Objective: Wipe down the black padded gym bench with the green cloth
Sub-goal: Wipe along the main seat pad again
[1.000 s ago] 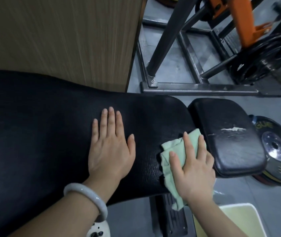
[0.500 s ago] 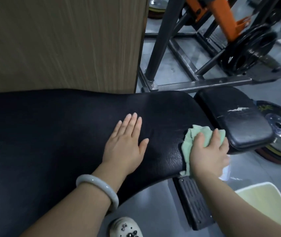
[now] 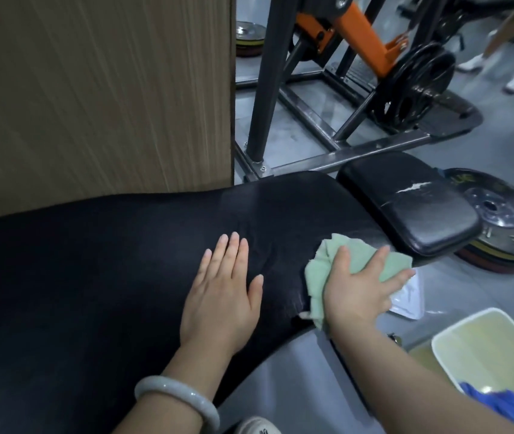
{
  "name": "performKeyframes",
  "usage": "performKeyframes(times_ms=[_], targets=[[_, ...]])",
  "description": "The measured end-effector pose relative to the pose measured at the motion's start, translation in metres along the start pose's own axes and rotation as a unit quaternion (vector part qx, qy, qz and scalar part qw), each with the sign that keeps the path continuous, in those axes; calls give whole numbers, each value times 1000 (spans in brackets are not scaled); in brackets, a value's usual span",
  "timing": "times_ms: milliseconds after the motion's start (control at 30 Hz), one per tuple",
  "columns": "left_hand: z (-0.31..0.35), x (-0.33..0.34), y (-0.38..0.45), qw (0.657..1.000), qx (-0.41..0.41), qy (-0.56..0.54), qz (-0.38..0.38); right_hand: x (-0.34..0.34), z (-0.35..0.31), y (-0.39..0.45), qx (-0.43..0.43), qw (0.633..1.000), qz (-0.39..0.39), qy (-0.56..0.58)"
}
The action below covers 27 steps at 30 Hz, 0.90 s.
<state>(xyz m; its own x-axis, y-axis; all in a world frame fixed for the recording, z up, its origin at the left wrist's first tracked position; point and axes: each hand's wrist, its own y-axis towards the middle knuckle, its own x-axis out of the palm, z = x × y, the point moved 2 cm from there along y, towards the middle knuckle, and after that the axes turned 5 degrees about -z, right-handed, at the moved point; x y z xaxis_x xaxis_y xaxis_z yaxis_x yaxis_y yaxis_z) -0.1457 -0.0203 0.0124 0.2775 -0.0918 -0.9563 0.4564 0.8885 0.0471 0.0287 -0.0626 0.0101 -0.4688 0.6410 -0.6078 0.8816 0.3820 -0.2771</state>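
- Head view, task's things: the green cloth (image 3: 355,264) is shown bunched on the near right end of the black padded bench (image 3: 108,277), just beside the gap before the smaller seat pad (image 3: 412,208).
- Head view, hands: the right hand (image 3: 362,291) is pressed flat onto the cloth with fingers spread and nearly straight; the left hand (image 3: 222,296) is laid open, palm down, directly on the padding, holding nothing.
- Handling, as judged: the cloth is taken to be light, soft and limp, best controlled by palm pressure over its middle; loose folds at its edges may drag or slip off the bench rim.
- Surface: the upholstery appears smooth, slightly glossy and yielding, with faint creases near the left hand; a torn white scuff is seen on the seat pad.
- Room: a wood-grain panel (image 3: 99,89) stands behind the bench; a steel rack frame (image 3: 327,164), weight plates (image 3: 499,214) and a pale basin (image 3: 496,349) occupy the grey floor.
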Motion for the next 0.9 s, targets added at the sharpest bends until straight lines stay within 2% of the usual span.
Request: performKeyframes(times_ms=[167,400,500,633,767,900], targets=[[-1,5,4,999,-2,38,8,-17,-5,29,18,999,18,41],[-3,7,7,999,8,41,13,30,2,-71,56,987,18,149],[-5,7,6,999,13,33,17,33,5,-75,59,987,10,148],[-5,6,3,999,17,29,13,19,5,-30,69,988,30,137],[-5,6,5,999,12,28,11,-3,2,11,47,994,39,94],[-4,6,6,1000,15,17,14,-5,2,10,23,997,32,69]])
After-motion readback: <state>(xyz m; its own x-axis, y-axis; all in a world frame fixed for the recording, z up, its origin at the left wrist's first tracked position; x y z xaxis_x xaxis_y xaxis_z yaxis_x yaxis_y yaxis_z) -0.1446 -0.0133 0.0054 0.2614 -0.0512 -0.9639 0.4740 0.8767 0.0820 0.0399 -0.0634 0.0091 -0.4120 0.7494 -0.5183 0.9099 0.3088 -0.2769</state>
